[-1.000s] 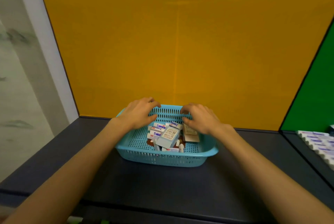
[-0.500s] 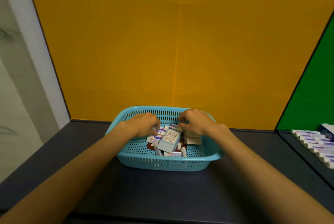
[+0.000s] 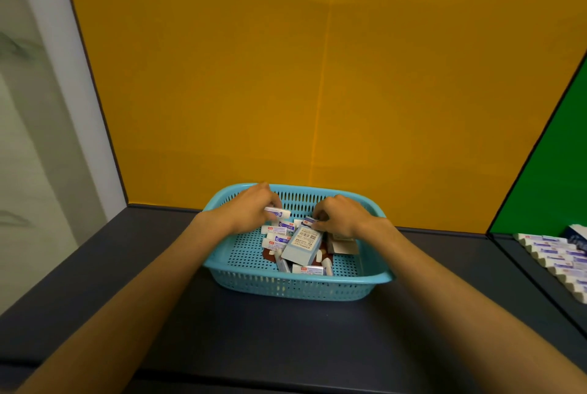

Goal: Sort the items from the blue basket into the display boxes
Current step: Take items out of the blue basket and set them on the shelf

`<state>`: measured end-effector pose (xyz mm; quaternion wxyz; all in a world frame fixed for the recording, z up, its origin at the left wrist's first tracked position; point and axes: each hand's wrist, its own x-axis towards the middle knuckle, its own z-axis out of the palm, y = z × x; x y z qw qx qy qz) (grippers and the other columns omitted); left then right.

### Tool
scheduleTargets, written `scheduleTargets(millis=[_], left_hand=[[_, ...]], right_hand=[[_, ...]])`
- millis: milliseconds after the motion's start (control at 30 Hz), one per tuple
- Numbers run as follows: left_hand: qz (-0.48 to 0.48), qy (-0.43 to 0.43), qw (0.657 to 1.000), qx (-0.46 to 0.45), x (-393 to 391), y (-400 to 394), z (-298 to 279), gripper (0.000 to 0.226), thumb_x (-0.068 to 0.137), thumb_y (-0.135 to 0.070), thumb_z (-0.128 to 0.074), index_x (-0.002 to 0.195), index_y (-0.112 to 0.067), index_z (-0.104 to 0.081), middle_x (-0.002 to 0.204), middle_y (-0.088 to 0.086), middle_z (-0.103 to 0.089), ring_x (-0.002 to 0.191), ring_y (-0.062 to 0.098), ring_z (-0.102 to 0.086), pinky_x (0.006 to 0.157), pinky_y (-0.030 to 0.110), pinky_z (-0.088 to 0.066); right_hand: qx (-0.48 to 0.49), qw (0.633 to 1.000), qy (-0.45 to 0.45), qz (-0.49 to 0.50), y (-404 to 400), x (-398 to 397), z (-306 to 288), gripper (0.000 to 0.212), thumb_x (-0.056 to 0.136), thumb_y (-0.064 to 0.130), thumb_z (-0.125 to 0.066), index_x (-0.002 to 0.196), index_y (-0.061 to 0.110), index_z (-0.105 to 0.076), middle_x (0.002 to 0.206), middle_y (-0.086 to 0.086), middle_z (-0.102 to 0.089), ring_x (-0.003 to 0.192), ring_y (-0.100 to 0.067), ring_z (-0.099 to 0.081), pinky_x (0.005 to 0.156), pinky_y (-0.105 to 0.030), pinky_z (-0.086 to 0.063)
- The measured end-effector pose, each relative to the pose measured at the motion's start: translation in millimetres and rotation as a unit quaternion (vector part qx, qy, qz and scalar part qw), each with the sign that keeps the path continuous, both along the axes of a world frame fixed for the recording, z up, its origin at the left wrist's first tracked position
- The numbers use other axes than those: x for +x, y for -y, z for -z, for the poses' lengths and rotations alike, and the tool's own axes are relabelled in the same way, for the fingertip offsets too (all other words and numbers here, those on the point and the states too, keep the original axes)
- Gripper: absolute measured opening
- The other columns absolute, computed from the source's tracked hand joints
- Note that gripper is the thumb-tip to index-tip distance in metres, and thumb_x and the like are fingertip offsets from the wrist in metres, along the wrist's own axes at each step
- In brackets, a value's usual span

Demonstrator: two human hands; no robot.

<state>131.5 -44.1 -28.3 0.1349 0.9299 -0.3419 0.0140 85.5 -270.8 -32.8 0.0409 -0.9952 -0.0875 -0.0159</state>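
The blue basket point(image 3: 286, 287) sits on the dark counter against the orange wall. Inside lie several small white-and-purple tubes, a larger pale blue box point(image 3: 300, 246) and a brown-and-white packet. My left hand point(image 3: 251, 211) is over the basket's far left part, fingers closed on a small white-and-purple tube point(image 3: 278, 211) lifted above the pile. My right hand point(image 3: 341, 215) reaches in at the far right, its fingertips pinching another small white-and-purple tube point(image 3: 310, 220) that lies by the blue box's upper edge.
A display box point(image 3: 554, 258) with rows of white-and-purple tubes stands at the right on the adjoining counter below the green wall, with a blue box point(image 3: 576, 239) behind it. The dark counter point(image 3: 270, 336) stretches toward me. A white wall edge rises at the left.
Both hands moved from the basket's far rim down into the pile. My left hand has picked up a small tube; my right hand has closed on another.
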Motion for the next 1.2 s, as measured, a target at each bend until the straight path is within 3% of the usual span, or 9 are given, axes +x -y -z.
scheduleTargets(millis=[133, 267, 367, 467, 633, 833, 967, 1067, 1200], left_hand=[[-0.006, 0.012, 0.996, -0.085, -14, -9, -8, 0.02, 0.097, -0.024, -0.062, 0.116, -0.021, -0.063, 0.108, -0.004, -0.049, 0.101, 0.013, -0.047, 0.087, 0.03, -0.038], [-0.009, 0.001, 0.99, -0.142, -26, -15, -14, 0.024, 0.096, -0.022, -0.064, 0.12, -0.02, -0.062, 0.108, -0.005, -0.055, 0.098, 0.011, -0.05, 0.076, 0.024, -0.036], [-0.008, -0.016, 0.984, -0.179, -32, -18, -17, 0.022, 0.094, -0.023, -0.067, 0.116, -0.022, -0.065, 0.106, -0.008, -0.061, 0.092, 0.007, -0.054, 0.07, 0.017, -0.038], [0.005, -0.035, 0.977, -0.209, -40, -17, -17, 0.02, 0.092, -0.024, -0.069, 0.112, -0.023, -0.067, 0.101, -0.013, -0.062, 0.088, 0.011, -0.059, 0.067, 0.018, -0.042], [0.05, -0.076, 0.97, -0.223, -60, 6, -20, 0.019, 0.088, -0.027, -0.074, 0.107, -0.029, -0.068, 0.1, -0.012, -0.065, 0.088, 0.011, -0.061, 0.074, 0.028, -0.051], [0.106, -0.097, 0.961, -0.238, -92, 61, -31, 0.016, 0.087, -0.028, -0.075, 0.102, -0.031, -0.07, 0.096, -0.01, -0.066, 0.087, 0.016, -0.063, 0.074, 0.03, -0.05], [0.156, -0.095, 0.953, -0.241, -126, 112, -35, 0.015, 0.086, -0.028, -0.076, 0.1, -0.029, -0.071, 0.093, -0.011, -0.067, 0.084, 0.014, -0.062, 0.07, 0.024, -0.049], [0.177, -0.096, 0.952, -0.23, -156, 155, -32, 0.018, 0.084, -0.027, -0.078, 0.101, -0.026, -0.071, 0.092, -0.009, -0.067, 0.08, 0.011, -0.061, 0.064, 0.016, -0.045], [0.194, -0.115, 0.949, -0.221, -200, 215, -19, 0.019, 0.082, -0.026, -0.079, 0.099, -0.025, -0.072, 0.086, -0.007, -0.068, 0.072, 0.005, -0.056, 0.068, 0.024, -0.046]], right_hand=[[0.019, 1.0, 0.005, -0.002, -3, 1, -4, 0.033, 0.087, 0.03, -0.074, 0.118, 0.019, -0.069, 0.117, 0.002, -0.07, 0.103, -0.015, -0.065, 0.089, -0.036, -0.056], [0.03, 0.999, 0.013, -0.017, -5, -4, -10, 0.025, 0.091, 0.018, -0.068, 0.115, 0.015, -0.071, 0.118, 0.0, -0.067, 0.099, -0.016, -0.062, 0.085, -0.033, -0.056], [0.072, 0.997, 0.029, -0.014, -5, -20, -20, 0.022, 0.094, 0.013, -0.065, 0.115, 0.009, -0.07, 0.11, 0.003, -0.057, 0.096, -0.012, -0.053, 0.081, -0.025, -0.047], [0.112, 0.993, 0.039, -0.005, 0, -42, -29, 0.02, 0.093, 0.014, -0.066, 0.112, 0.01, -0.07, 0.109, 0.001, -0.059, 0.092, -0.011, -0.053, 0.077, -0.025, -0.046], [0.177, 0.982, 0.054, 0.025, 19, -88, -37, 0.019, 0.091, 0.017, -0.069, 0.11, 0.019, -0.069, 0.1, 0.008, -0.061, 0.089, -0.013, -0.06, 0.072, -0.024, -0.048], [0.219, 0.97, 0.083, 0.066, 62, -154, -43, 0.018, 0.084, 0.013, -0.071, 0.095, 0.027, -0.07, 0.091, 0.008, -0.07, 0.079, -0.013, -0.064, 0.063, -0.02, -0.046], [0.229, 0.964, 0.095, 0.097, 104, -204, -43, 0.024, 0.078, 0.009, -0.071, 0.096, 0.026, -0.07, 0.089, 0.002, -0.07, 0.081, -0.016, -0.064, 0.07, -0.03, -0.05], [0.235, 0.959, 0.102, 0.119, 144, -247, -36, 0.026, 0.078, 0.006, -0.071, 0.095, 0.026, -0.069, 0.09, 0.002, -0.069, 0.082, -0.014, -0.063, 0.073, -0.029, -0.049], [0.246, 0.954, 0.104, 0.138, 204, -307, -20, 0.023, 0.081, 0.011, -0.075, 0.097, 0.026, -0.071, 0.094, 0.005, -0.069, 0.086, -0.01, -0.063, 0.078, -0.032, -0.053]])
